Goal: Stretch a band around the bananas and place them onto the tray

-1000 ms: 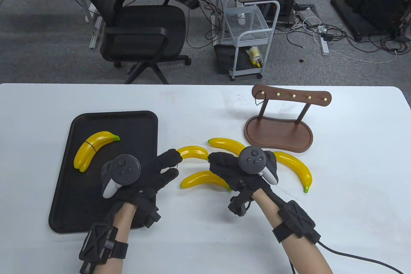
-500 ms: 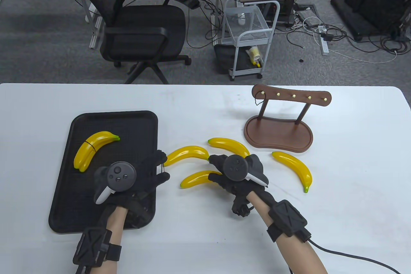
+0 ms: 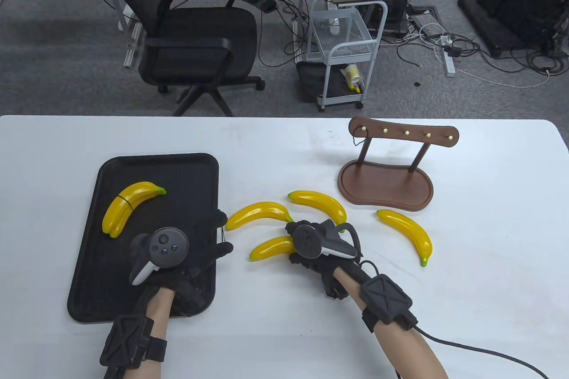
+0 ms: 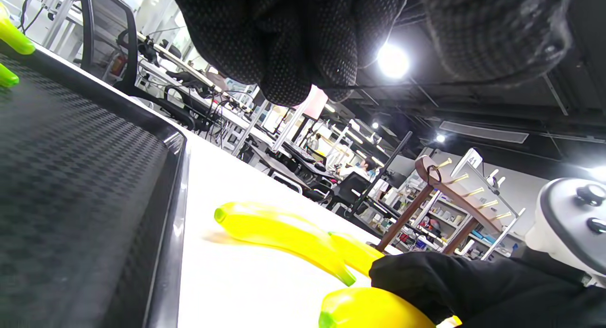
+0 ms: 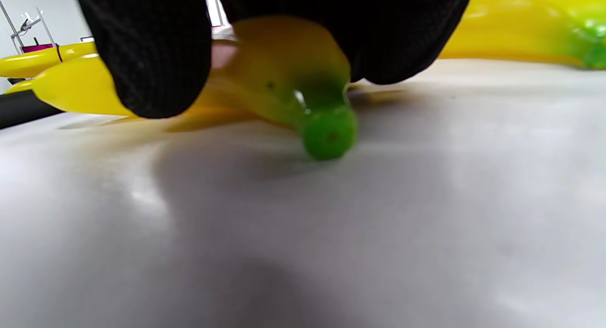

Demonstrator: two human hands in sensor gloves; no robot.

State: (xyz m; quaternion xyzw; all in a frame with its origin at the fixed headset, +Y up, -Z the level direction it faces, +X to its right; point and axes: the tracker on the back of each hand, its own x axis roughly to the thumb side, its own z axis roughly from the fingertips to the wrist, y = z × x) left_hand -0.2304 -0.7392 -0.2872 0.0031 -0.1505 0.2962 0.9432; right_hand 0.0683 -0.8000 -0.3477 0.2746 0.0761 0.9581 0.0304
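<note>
The right hand (image 3: 318,243) curls its fingers (image 5: 142,48) around the nearest banana (image 3: 271,248), just right of the tray (image 3: 146,165). The left hand (image 3: 178,250) holds a thin band (image 3: 223,237) stretched between spread fingers (image 3: 218,219) above the tray's right edge.

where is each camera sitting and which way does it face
Table view: above the table, looking down; both forearms, left hand and right hand enter from the bottom.
Left wrist view: low over the tray, facing the loose bananas; gloved fingers hang from the top.
Right wrist view: near the tabletop, facing the near banana; fingertips grip it.
Shared: the near banana appears in all three.
</note>
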